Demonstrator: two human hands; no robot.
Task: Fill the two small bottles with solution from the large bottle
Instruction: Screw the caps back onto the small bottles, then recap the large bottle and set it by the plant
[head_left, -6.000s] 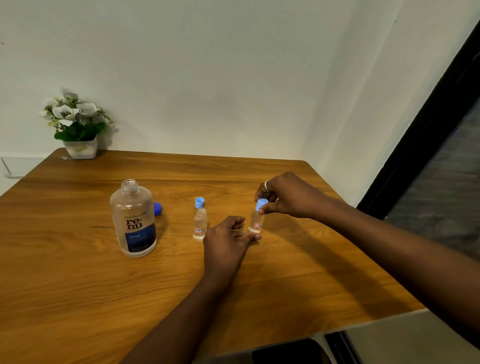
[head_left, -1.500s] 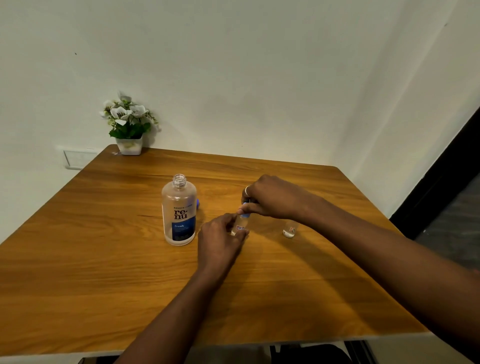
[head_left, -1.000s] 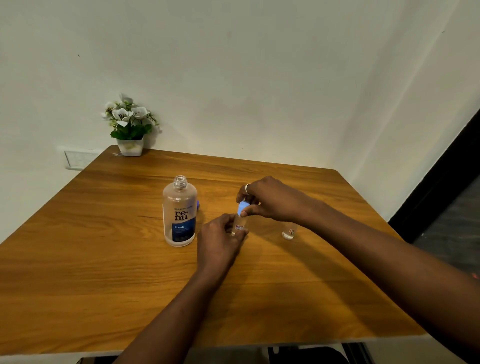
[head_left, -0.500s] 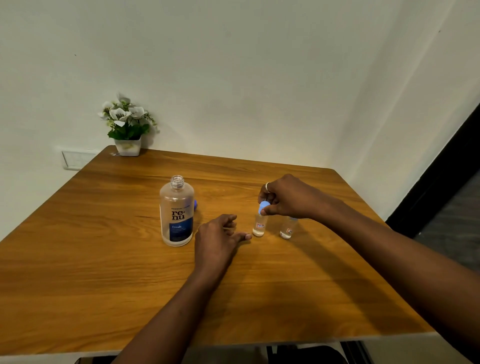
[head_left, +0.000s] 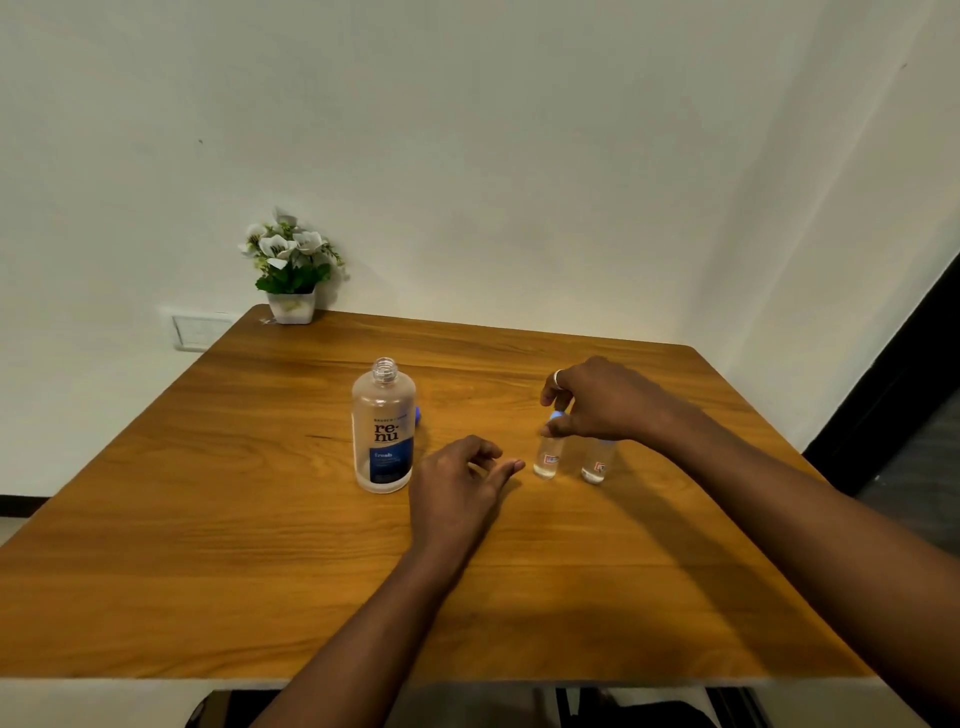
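Note:
The large clear bottle (head_left: 384, 431) with a blue label stands uncapped on the wooden table (head_left: 260, 545). Its blue cap (head_left: 417, 414) peeks out behind it. Two small clear bottles stand side by side to the right: the left small bottle (head_left: 548, 457) and the right small bottle (head_left: 596, 462). My right hand (head_left: 597, 400) pinches the blue cap on top of the left small bottle and hides the top of the right one. My left hand (head_left: 457, 488) rests on the table between the large bottle and the small ones, fingers apart, holding nothing.
A small white pot of white flowers (head_left: 291, 270) sits at the table's far left corner against the wall. A wall socket plate (head_left: 200, 330) is left of the table. A dark door frame (head_left: 893, 374) runs along the right.
My left hand let go of the small bottle and settled on the table. My right hand carried that capped bottle rightward and set it down beside the other small bottle.

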